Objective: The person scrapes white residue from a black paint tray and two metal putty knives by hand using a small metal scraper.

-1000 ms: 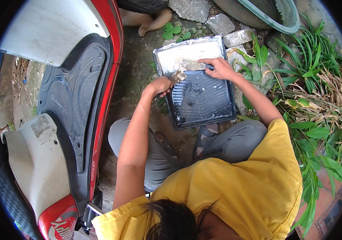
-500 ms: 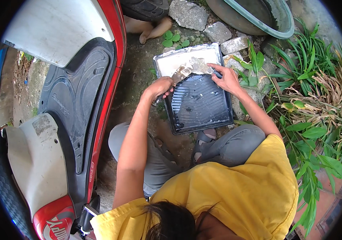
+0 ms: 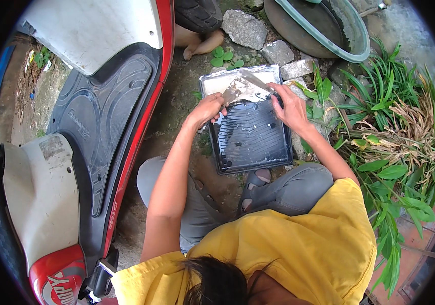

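A black ribbed paint tray (image 3: 250, 142) lies on the ground in front of me, with white paste (image 3: 216, 83) spread in its far end. My left hand (image 3: 207, 109) is closed round the handle of a putty knife (image 3: 232, 92), whose smeared blade points to the far right over the paste. From the right side, my right hand (image 3: 292, 108) grips a second putty knife (image 3: 254, 80) by its dark handle. Its blade slants to the far left. The two blades overlap or lie close together above the tray; whether they touch I cannot tell.
A red and white scooter (image 3: 100, 117) stands close on my left. Beyond the tray are broken stones (image 3: 244, 29), a greenish basin (image 3: 324, 25) and an animal's paw (image 3: 202, 44) beside a tyre (image 3: 197, 14). Leafy plants (image 3: 390, 168) crowd the right side.
The right putty knife has turned from showing its flat face to a narrower, slanted side. My right hand has rolled with it. The left hand keeps its grip.
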Tool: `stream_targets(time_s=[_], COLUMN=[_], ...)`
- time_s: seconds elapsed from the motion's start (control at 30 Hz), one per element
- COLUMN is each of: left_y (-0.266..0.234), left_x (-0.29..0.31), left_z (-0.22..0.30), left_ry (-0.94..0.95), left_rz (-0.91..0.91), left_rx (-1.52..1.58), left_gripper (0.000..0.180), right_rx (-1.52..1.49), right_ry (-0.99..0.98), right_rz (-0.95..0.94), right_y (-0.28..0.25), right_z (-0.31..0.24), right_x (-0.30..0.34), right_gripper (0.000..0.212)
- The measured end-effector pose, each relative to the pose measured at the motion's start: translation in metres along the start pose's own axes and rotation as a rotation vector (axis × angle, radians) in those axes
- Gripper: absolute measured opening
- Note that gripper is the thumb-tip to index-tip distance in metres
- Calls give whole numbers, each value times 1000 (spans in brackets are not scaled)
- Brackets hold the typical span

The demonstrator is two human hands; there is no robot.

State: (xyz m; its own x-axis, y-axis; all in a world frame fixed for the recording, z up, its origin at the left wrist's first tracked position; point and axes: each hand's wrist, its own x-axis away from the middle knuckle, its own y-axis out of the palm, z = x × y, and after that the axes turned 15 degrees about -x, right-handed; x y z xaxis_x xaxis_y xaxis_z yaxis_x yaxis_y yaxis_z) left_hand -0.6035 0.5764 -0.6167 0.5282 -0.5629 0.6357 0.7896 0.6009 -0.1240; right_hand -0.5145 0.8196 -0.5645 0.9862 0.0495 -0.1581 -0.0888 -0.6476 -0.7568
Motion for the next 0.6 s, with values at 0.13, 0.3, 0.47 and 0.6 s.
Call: stream_targets(time_s=[0.13,0.3,0.47,0.6], left_y=[-3,2,11,29], left_x=[-1,-2,-12,-13], left_z=[-1,-4,-14,-28], left_ry=[12,94,33,17], left_rz=[129,244,224,181], left_rx=[-134,-308,-304,-476], left_gripper=[28,33,38,35], right_rx=[43,216,371,329], right_ry=[180,-66,-170,0], right_rz=[-141,-125,-165,-349], right_y=[-17,-39,-45,-39], right_z=[-18,-33,-41,-23], right_x=[-6,-11,-21,-7], right_gripper=[35,34,33,39])
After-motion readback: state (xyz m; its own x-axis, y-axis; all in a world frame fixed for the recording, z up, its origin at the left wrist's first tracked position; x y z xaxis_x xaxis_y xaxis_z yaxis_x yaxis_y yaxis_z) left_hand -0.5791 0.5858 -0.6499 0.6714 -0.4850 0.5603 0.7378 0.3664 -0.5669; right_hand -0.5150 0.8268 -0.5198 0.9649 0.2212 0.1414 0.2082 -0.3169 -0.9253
